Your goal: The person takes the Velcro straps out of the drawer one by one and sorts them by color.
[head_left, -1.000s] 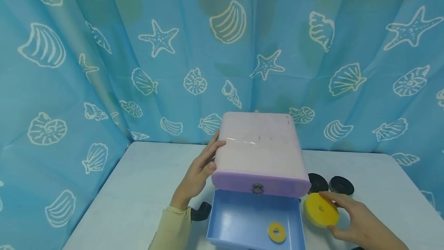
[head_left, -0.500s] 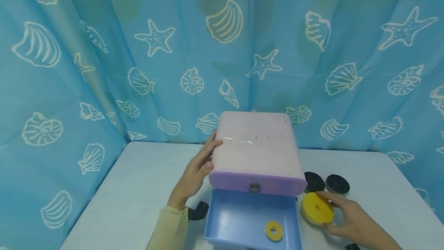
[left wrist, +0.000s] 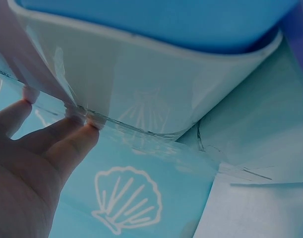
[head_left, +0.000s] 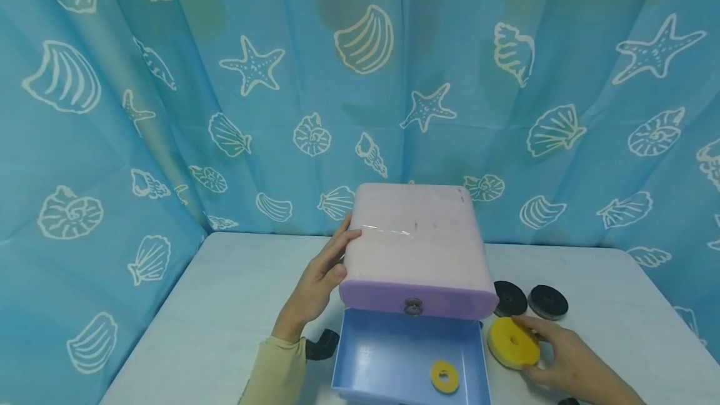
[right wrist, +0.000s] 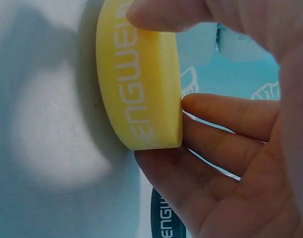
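Note:
A pale pink box with a purple front (head_left: 416,236) stands on the table, its blue drawer (head_left: 382,349) pulled out toward me. My left hand (head_left: 315,289) rests on the box's left side; in the left wrist view its straight fingertips (left wrist: 87,124) touch the clear tape along the edge. To the right of the drawer, my right hand (head_left: 574,355) grips a yellow weight plate (head_left: 512,342) by its rim, thumb on one side and fingers on the other. White lettering runs along the plate's rim (right wrist: 131,89). A small yellow ring (head_left: 444,377) lies inside the drawer.
Two black weight plates (head_left: 548,302) lie behind the yellow one, one partly hidden by the box. A black elbow-shaped piece (head_left: 323,345) sits left of the drawer, and another dark piece (head_left: 569,401) shows at the bottom edge. A shell-patterned blue curtain (head_left: 315,80) hangs behind.
The head view has shifted slightly. The yellow plate in my right hand appears a little smaller and lower than a second ago; my left hand keeps its place on the box.

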Demonstrator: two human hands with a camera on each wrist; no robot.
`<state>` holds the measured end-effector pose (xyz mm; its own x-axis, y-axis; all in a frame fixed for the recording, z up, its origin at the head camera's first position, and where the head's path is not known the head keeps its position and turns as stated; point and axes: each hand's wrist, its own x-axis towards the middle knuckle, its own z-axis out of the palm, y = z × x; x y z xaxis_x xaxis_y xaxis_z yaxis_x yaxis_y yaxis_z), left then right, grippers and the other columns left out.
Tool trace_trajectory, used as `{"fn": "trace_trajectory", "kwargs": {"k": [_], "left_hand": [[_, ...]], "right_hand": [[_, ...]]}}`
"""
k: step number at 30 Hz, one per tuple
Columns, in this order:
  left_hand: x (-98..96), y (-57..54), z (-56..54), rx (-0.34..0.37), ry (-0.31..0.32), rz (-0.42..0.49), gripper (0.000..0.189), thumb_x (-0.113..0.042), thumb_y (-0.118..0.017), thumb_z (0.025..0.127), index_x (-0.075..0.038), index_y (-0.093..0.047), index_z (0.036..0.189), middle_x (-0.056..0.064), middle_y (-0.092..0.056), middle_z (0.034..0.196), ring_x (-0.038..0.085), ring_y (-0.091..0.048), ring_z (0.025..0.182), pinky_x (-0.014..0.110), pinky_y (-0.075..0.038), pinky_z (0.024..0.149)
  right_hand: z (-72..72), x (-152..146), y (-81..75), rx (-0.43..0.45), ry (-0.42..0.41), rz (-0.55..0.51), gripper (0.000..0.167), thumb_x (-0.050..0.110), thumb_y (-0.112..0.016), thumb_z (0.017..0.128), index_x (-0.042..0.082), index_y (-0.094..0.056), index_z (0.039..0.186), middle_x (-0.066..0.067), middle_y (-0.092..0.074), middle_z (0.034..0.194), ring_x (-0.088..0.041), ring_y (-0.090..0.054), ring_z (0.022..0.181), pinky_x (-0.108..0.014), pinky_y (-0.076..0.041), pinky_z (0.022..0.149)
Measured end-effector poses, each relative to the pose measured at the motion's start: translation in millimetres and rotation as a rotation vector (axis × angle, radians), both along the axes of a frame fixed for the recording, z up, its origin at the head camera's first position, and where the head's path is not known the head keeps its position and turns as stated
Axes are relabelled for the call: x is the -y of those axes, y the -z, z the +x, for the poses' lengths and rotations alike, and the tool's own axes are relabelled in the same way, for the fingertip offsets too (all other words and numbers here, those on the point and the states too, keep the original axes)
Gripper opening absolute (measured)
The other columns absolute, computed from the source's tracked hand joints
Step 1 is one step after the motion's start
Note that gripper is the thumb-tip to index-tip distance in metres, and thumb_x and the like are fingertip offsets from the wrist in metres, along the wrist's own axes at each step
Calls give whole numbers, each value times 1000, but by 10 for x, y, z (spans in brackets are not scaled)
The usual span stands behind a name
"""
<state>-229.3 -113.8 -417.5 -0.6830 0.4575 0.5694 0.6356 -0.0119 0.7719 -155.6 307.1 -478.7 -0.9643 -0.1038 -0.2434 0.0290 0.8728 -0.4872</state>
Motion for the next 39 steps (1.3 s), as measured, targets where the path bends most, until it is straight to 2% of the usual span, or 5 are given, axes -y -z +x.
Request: {"fn": "trace_trajectory", "kwargs": {"k": [8,15,24,31,39], "left_hand": [[2,-2,0,2,-8,-5,63,-51,-44,105,-12,-39,155,7,-9,169,25,-11,154,57,-26,115],[-7,-13,-18,8,-11,-9,65,-54,-43,104,-14,-39,155,9,-9,169,24,-12,154,57,-26,115],[-1,9,-3,6,-8,-7,62,-49,-43,106,-12,-38,155,8,-8,169,29,-12,154,61,-26,114],[0,18,4,20,-11,-7,64,-53,-44,105,-15,-39,156,6,-8,169,24,-12,154,57,-25,115],[3,22,-7,16,-19,-13,64,-54,-44,104,-16,-39,156,4,-9,169,24,-12,154,55,-26,116]], "right_hand": [[-15,-15,42,3,-9,-4,89,36,-90,70,-3,-52,140,-27,-54,139,-44,-56,120,-65,-45,96],[9,-32,57,-84,-53,6,82,31,-91,69,-2,-56,135,-22,-60,134,-36,-61,113,-59,-50,95],[30,-46,45,-90,-59,10,82,33,-92,68,0,-58,134,-22,-60,133,-37,-61,113,-59,-50,94],[50,-94,-85,-125,-56,53,85,42,-93,65,3,-59,133,-25,-59,133,-40,-62,108,-58,-54,87],[197,-30,-307,-304,-78,40,78,35,-92,69,5,-60,133,-23,-61,131,-39,-64,104,-60,-54,84]]}}
